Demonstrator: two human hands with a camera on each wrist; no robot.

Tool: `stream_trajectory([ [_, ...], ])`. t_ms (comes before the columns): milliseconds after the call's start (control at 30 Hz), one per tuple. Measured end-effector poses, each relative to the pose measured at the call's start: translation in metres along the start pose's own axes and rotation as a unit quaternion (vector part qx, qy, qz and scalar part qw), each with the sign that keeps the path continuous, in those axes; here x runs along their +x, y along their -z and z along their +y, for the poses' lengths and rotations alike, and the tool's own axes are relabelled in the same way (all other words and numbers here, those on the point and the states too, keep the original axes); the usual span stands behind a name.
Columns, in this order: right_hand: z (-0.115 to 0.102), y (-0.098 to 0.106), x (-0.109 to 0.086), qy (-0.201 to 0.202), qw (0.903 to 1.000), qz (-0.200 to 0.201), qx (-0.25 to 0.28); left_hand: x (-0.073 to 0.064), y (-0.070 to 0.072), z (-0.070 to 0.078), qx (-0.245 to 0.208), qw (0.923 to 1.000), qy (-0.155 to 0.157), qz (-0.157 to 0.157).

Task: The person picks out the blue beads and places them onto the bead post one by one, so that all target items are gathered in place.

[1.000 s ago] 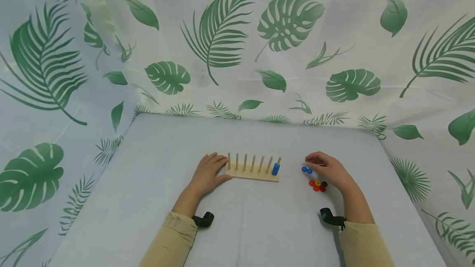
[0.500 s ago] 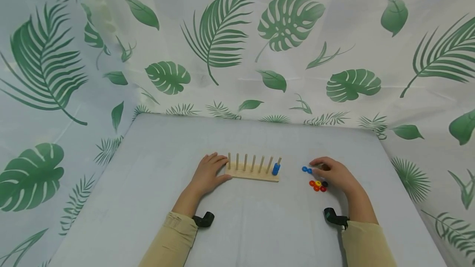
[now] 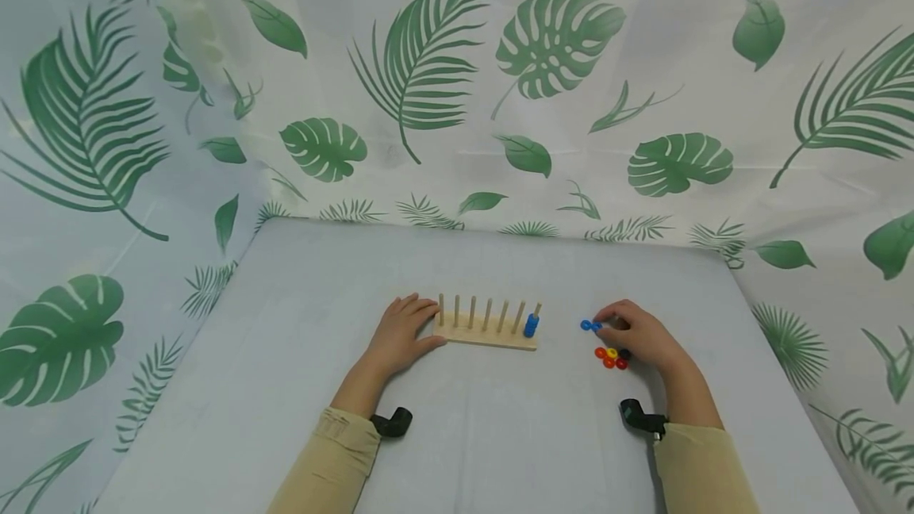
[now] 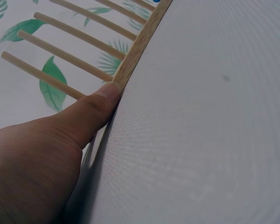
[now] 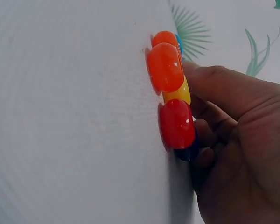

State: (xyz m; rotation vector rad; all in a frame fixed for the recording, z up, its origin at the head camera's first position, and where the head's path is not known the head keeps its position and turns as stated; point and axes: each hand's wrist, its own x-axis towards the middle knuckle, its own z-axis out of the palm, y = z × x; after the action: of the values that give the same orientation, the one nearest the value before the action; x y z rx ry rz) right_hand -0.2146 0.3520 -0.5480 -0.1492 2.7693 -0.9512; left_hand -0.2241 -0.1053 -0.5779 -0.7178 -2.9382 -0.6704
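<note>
A wooden pegboard [image 3: 485, 335] with a row of upright pegs lies on the table. Blue ring beads [image 3: 531, 326] are stacked on its rightmost peg. My left hand [image 3: 403, 333] grips the board's left end, the thumb [image 4: 107, 93] pressing its near edge in the left wrist view. To the right, my right hand [image 3: 646, 339] pinches a blue bead [image 3: 597, 327] between thumb and forefinger. Another blue bead [image 3: 585, 325] lies just left of it. In the right wrist view, other beads hide the fingertips.
Close below the right hand sits a cluster of beads: orange [image 5: 165, 68], red [image 5: 177, 124], yellow [image 5: 178, 94] and dark blue [image 5: 187, 152]. A leaf-patterned sheet [image 3: 443, 173] hangs behind the white table [image 3: 500, 435]. Each wrist carries a black camera [image 3: 393, 422].
The right hand drew back slightly to the right, then came in at the right-hand loose blue bead, thumb and forefinger closing on it. The left hand and pegboard have stayed put.
</note>
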Motion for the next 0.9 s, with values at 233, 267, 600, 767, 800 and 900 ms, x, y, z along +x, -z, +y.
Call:
stream_trajectory([
  [233,-0.0010,-0.0023,-0.0001,0.000,1.0000,0.007,0.003,0.0005,-0.0028,-0.0010,0.010,0.9999,0.004,0.000],
  [267,-0.0012,-0.0025,-0.0003,0.003,1.0000,0.008,0.001,0.0005,-0.0027,-0.0010,0.009,1.0000,0.004,0.000],
  [600,-0.0027,-0.0036,-0.0020,0.001,0.9999,0.015,0.004,0.0005,-0.0019,-0.0002,0.001,1.0000,0.010,-0.002],
  [767,-0.0047,-0.0046,-0.0038,-0.022,0.9995,0.019,0.011,0.0009,-0.0024,-0.0005,0.003,0.9999,0.011,-0.004],
  [800,-0.0053,-0.0047,-0.0041,-0.029,0.9993,0.020,0.011,0.0010,-0.0023,-0.0005,0.003,0.9999,0.011,-0.005],
  [900,-0.0083,-0.0035,-0.0050,-0.038,0.9990,0.021,0.008,0.0008,-0.0019,-0.0003,0.004,0.9999,0.010,-0.006],
])
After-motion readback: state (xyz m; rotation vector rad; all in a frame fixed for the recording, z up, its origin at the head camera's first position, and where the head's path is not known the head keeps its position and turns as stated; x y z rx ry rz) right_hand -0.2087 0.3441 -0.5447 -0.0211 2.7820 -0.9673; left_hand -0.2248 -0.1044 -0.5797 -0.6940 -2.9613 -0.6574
